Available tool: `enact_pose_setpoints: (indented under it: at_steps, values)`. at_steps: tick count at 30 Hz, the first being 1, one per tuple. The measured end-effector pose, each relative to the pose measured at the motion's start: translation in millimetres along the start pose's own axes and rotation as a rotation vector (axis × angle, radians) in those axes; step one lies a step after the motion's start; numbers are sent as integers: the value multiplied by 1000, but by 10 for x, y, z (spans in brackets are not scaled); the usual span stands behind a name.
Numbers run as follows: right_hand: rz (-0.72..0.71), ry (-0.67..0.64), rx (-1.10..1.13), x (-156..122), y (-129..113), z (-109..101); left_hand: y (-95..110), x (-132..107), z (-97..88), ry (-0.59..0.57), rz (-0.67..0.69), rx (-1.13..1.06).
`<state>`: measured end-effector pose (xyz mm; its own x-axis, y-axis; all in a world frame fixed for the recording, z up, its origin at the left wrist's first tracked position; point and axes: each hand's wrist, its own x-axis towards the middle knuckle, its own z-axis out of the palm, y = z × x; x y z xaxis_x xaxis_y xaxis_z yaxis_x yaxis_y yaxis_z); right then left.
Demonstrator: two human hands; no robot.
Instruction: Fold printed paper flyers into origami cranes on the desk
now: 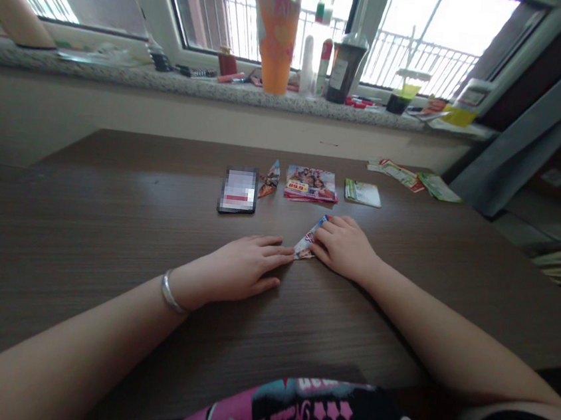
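Observation:
A folded piece of printed paper [305,246] lies slantwise on the brown table, with blue, white and red print showing. My right hand [349,247] covers its upper right part, its fingers bent and pressed on the paper. At the lower left corner of the paper, the fingertips of my left hand [242,267] touch or nearly touch it. That hand rests palm down with its fingers stretched out, and a silver bangle [172,294] circles the wrist. What lies beneath my right fingers is hidden.
Beyond my hands stand a phone [238,191], a small folded paper [270,179], a stack of colourful leaflets [311,184] and a green-white paper stack [363,193]. Paper strips [404,176] lie at the far right. Cups, including a tall orange one [277,42], line the windowsill [198,88].

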<state>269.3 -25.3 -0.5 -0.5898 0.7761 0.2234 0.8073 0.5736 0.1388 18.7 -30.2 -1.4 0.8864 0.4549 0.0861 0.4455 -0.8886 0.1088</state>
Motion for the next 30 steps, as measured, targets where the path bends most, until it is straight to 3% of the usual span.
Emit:
enact_pose_setpoints:
  at_steps: [5, 12, 30]
  values:
    - [-12, -19, 139, 47, -167, 43, -12, 2, 5, 19, 17, 10]
    - [90, -71, 332, 93, -3, 158, 11, 9, -87, -43, 9, 21]
    - [72, -44, 300, 103, -14, 167, 89, 65, -113, 27, 6, 82]
